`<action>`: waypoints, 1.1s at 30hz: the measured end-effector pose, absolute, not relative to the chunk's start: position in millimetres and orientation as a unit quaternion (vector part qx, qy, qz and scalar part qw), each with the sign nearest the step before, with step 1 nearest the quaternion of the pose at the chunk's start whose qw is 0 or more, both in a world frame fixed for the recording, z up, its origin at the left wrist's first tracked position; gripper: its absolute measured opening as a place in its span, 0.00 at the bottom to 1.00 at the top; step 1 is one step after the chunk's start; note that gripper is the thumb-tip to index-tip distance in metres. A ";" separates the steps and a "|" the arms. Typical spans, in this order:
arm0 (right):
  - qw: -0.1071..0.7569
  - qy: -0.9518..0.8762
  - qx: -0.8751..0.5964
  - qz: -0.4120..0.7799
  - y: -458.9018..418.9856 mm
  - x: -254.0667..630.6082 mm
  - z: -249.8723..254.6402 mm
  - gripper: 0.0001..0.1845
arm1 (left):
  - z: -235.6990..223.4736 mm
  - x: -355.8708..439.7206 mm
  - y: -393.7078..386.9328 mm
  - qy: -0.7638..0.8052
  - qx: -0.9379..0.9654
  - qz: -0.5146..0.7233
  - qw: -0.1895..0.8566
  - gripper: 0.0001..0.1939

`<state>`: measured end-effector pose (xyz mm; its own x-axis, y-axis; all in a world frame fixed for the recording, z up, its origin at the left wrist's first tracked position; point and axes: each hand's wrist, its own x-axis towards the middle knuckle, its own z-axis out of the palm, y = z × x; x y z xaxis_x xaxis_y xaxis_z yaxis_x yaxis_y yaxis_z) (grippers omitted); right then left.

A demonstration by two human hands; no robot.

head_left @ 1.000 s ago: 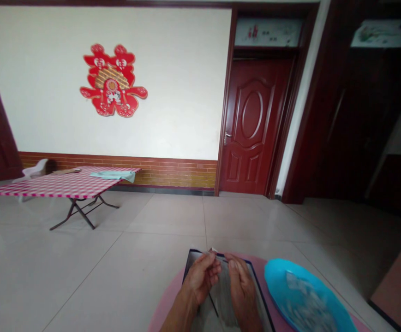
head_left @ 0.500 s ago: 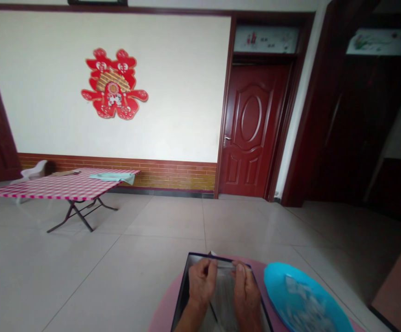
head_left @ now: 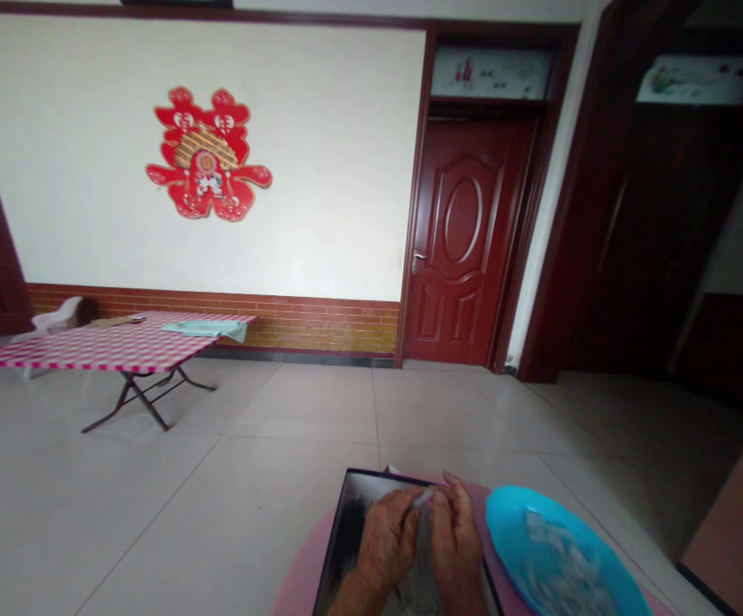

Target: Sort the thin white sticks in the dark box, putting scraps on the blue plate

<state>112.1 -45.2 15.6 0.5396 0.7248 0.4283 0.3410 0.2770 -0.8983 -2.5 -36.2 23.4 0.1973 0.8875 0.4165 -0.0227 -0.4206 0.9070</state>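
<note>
Both hands are over a shallow dark-rimmed box (head_left: 333,547) with a pale inside. My left hand (head_left: 386,537) and my right hand (head_left: 456,535) pinch a small whitish strip (head_left: 422,498) between their fingertips. Its exact kind is too small and blurred to tell. Under my hands, the box holds a layer of thin dark strands (head_left: 353,524), partly covered by my left wrist. A bright blue basin (head_left: 503,522) stands right of the box, with a heap of small whitish pieces (head_left: 567,560) in it, smeared by blur.
Box and basin rest on a pink round table (head_left: 303,569). Across the tiled floor (head_left: 294,479) stands a folding table with a checked cover (head_left: 108,346), bearing a pale green cloth (head_left: 208,328). Beside it is a white chair (head_left: 60,315). A red door (head_left: 464,239) is in the far wall.
My hands have come closer together, the left moving right toward the other, and the whitish strip now shows between their fingertips. More dark strands show at the box's left side.
</note>
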 end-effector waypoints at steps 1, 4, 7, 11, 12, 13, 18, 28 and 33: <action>0.655 -0.458 -0.582 0.148 -44.9 112.6 15.0 0.26 | 24.0 -2.7 -36.5 0.331 0.642 0.540 0.432 0.13; 0.650 -0.478 -0.571 0.151 -44.2 112.9 12.0 0.22 | 27.2 -3.7 -38.2 0.326 0.615 0.554 0.457 0.13; 0.640 -0.505 -0.560 0.149 -44.7 111.5 10.9 0.20 | 28.2 -5.3 -37.7 0.322 0.559 0.583 0.494 0.13; 0.607 -0.527 -0.575 0.153 -45.5 110.9 11.3 0.23 | 21.4 -9.1 -27.5 0.359 0.516 0.589 0.508 0.19; 0.595 -0.535 -0.580 0.150 -45.3 111.2 10.8 0.23 | 19.3 -10.4 -24.0 0.369 0.517 0.587 0.502 0.21; 0.583 -0.548 -0.583 0.145 -45.0 111.5 10.0 0.22 | 17.7 -11.7 -20.6 0.375 0.516 0.587 0.498 0.24; 0.514 -0.619 -0.584 0.105 -44.7 107.5 1.6 0.19 | 21.7 -16.7 -14.7 0.389 0.449 0.573 0.565 0.34; 0.216 -0.730 -0.647 -0.035 -61.8 79.6 -17.6 0.12 | 25.7 -18.4 -15.3 0.366 0.319 0.577 0.657 0.40; 0.159 -0.734 -0.656 -0.071 -63.7 73.0 -20.7 0.12 | 22.6 -20.3 -12.5 0.358 0.303 0.600 0.648 0.36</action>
<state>73.0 -63.7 -20.7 -0.0880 0.9411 0.3265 0.9862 0.1284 -0.1043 -20.3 -12.5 22.6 0.0222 0.9947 -0.1004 -0.5607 0.0956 0.8225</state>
